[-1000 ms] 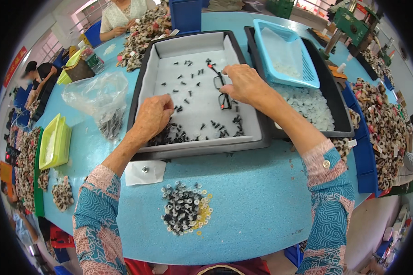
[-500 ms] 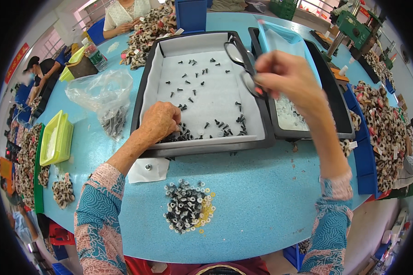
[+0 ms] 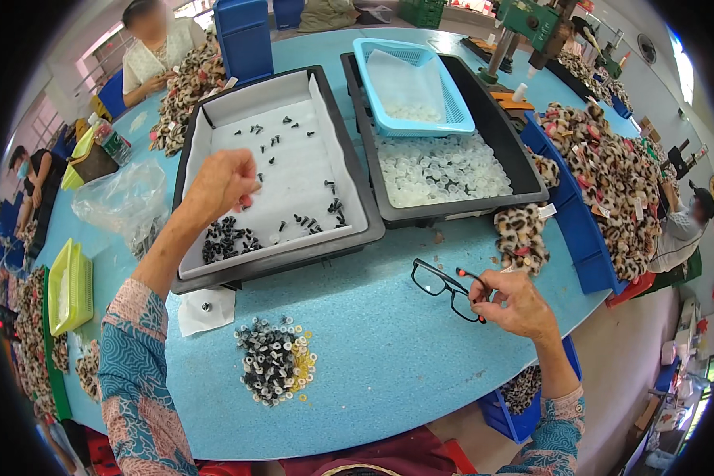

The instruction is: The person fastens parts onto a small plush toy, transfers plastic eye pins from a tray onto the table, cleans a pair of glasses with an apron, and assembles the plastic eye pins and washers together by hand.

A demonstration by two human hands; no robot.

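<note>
My right hand grips black-framed eyeglasses by a folded temple, above the blue table at the right front. My left hand hovers over a black tray lined with white sheet, fingers curled together; whatever they hold, if anything, is too small to name. Below that hand, black screw-like pegs are heaped in the tray's near left corner, with more scattered across the liner. On the table in front lies a pile of black pegs with white washers, beside yellow rings.
A second black tray holds translucent washers and a light-blue basket. Spotted plush pieces fill a blue bin. Left are a plastic bag and green baskets. A person sits across.
My right hand has brought the eyeglasses from above the trays down to the right front. My left hand has lifted off the pegs in the tray. The view has shifted rightward.
</note>
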